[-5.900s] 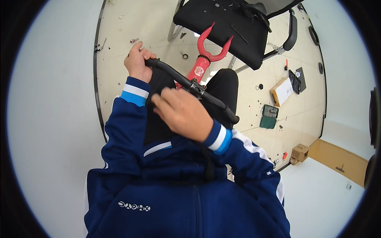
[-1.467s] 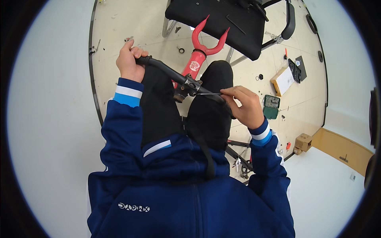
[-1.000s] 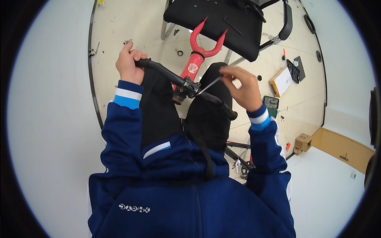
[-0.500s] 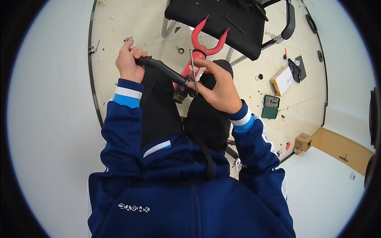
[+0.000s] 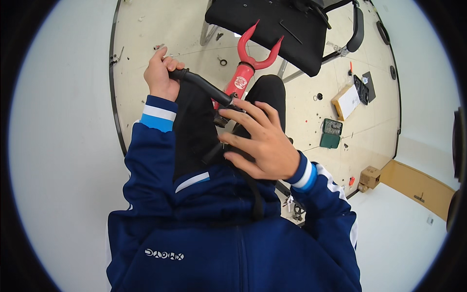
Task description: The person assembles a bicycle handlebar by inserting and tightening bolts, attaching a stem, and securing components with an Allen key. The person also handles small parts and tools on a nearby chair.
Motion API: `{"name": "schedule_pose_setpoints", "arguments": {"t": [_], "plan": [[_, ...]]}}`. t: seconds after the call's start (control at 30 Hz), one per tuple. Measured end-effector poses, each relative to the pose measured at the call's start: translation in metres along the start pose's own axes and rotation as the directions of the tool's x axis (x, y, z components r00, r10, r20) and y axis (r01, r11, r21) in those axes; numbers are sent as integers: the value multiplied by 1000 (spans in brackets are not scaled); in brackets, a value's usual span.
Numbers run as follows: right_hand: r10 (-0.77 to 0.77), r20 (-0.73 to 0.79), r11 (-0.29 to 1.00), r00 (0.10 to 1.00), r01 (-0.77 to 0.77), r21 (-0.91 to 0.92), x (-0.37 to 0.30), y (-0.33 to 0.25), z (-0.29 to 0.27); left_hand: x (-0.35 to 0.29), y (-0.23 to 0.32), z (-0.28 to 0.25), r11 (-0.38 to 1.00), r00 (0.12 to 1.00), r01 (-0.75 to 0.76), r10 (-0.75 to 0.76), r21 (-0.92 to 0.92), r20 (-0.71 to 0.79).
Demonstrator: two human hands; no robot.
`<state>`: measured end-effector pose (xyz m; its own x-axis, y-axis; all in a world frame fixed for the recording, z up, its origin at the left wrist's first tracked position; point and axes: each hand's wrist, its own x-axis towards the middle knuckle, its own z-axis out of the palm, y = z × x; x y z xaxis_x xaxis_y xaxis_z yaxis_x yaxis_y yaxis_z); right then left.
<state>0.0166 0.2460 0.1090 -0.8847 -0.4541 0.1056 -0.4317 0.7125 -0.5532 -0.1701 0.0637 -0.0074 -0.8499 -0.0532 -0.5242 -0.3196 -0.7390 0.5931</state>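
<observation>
My left hand (image 5: 163, 78) is wrapped round the black grip at the end of a black handlebar (image 5: 206, 87). That bar slopes down to a dark clamp beside a pink-red frame part (image 5: 238, 80), whose forked end points away from me toward a chair. My right hand (image 5: 262, 141) is over my lap, its fingers spread apart, the upper ones reaching across the clamp (image 5: 221, 119). Whether they touch it I cannot tell. Near the lower fingertips a short dark shape (image 5: 212, 154) is blurred. The ground between my legs is partly hidden by the hand.
A black chair (image 5: 272, 34) with a hex key (image 5: 290, 31) on its seat stands ahead. On the floor to the right lie a green case (image 5: 331, 134), a white-topped box (image 5: 346, 102) and a black tool case (image 5: 361, 90). A cardboard box (image 5: 370, 176) sits farther right.
My right hand has left the upright metal rod it was next to and moved down toward me, fingers spreading. The rod no longer shows. My left hand keeps its hold.
</observation>
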Motion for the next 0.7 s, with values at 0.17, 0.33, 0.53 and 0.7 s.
{"name": "schedule_pose_setpoints", "arguments": {"t": [0.17,0.33,0.53,0.7], "plan": [[153,-10,960,988,-151,-234,-42,24,-14,3,-1,-4,999,1000,8,-7,-49,14],[193,-120,943,974,-218,-251,-26,55,-30,-2,-1,-2,999,1000,-8,8,-45,3],[57,-48,997,997,-54,59,21,18,-1,0,-3,-1,998,999,-33,34,-57,15],[85,94,995,992,-78,-69,-9,8,-18,-13,-1,7,998,1000,-22,22,-63,-3]]}}
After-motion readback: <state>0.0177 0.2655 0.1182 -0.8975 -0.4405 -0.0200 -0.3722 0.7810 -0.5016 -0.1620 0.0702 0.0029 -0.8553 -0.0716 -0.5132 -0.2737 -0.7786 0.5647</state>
